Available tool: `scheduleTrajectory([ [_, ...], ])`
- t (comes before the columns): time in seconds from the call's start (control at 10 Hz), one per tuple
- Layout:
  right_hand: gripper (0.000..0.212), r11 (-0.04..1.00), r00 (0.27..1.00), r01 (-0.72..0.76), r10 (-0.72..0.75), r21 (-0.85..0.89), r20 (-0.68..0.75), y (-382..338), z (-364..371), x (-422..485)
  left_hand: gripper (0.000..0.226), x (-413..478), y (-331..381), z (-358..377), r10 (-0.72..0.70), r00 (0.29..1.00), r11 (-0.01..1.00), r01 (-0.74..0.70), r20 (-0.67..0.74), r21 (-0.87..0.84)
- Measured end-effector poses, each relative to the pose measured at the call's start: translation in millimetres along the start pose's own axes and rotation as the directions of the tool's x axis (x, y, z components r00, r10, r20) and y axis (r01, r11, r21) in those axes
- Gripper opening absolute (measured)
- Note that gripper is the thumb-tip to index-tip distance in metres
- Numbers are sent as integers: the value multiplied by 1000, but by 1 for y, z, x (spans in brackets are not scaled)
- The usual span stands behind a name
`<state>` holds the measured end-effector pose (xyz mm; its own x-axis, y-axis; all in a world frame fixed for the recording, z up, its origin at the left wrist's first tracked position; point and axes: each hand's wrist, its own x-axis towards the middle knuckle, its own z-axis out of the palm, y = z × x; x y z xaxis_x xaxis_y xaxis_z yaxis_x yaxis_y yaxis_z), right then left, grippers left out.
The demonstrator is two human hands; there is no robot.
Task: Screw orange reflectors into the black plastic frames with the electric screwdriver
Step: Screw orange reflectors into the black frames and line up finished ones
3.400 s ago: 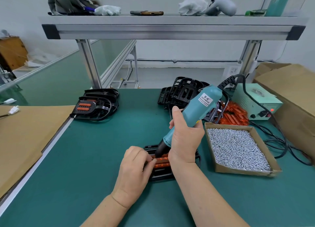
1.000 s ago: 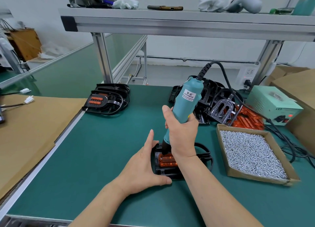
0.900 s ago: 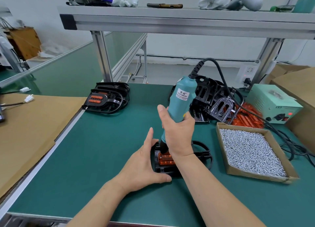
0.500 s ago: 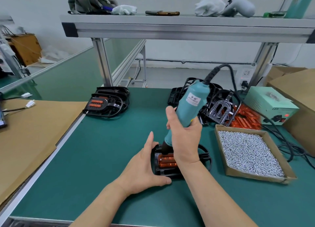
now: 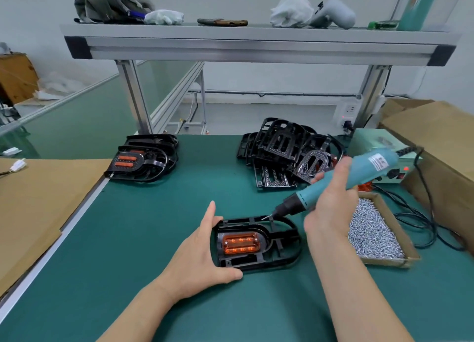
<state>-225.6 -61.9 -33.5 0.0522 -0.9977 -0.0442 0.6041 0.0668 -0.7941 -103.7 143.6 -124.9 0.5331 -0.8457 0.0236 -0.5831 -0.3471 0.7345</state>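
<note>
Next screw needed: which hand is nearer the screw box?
Right. The right hand, holding the screwdriver, is beside the screw box; the left hand holds the frame farther left.

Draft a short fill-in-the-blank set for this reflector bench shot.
1. The left hand holds the black frame, in which a reflector coloured ___ sits.
2. The right hand grips the electric screwdriver, tilted, its bit pointing to the person's ___.
3. The cardboard tray right of the frame is full of small metal ___.
Missing: orange; left; screws.
</note>
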Motion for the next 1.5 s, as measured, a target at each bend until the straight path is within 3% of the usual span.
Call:
scheduleTrajectory([
  [0.3, 22, 979, 937, -204, 200, 15, -287, -17, -32, 46, 143, -1, 1, -1, 5, 1000, 1000, -5, 3, 3],
  [0.7, 15, 940, 891, -340, 313, -26, -330, -7, -45, 75, 142, 0, 1, -1, 5, 1000, 1000, -5, 5, 8],
  [1.1, 44, 927, 899, -335, 369, 169, -236, -17, -55, 67, 142, 0, 2, -2, 6, 1000, 1000, -6, 6, 8],
  [1.2, 47, 942, 913, -320, 336, 103, -232, -25, -55, 53, 142, 0, 3, -1, 2, 1000, 1000, -2, 3, -1],
  [1.3, 21, 937, 916, -321, 344, 137, -207, -29, -58, 27, 142, 0, 2, -1, 3, 1000, 1000, -3, -4, -10],
  [1.4, 19, 931, 959, -273, 244, -242, -144, -22, -65, 12, 141, 0, 0, -2, 1, 1000, 999, -2, -31, -47],
  [1.5, 30, 878, 969, -248, 225, -409, -104, -18, -64, 10, 138, -1, -1, -2, 7, 998, 995, -14, -69, -102],
])
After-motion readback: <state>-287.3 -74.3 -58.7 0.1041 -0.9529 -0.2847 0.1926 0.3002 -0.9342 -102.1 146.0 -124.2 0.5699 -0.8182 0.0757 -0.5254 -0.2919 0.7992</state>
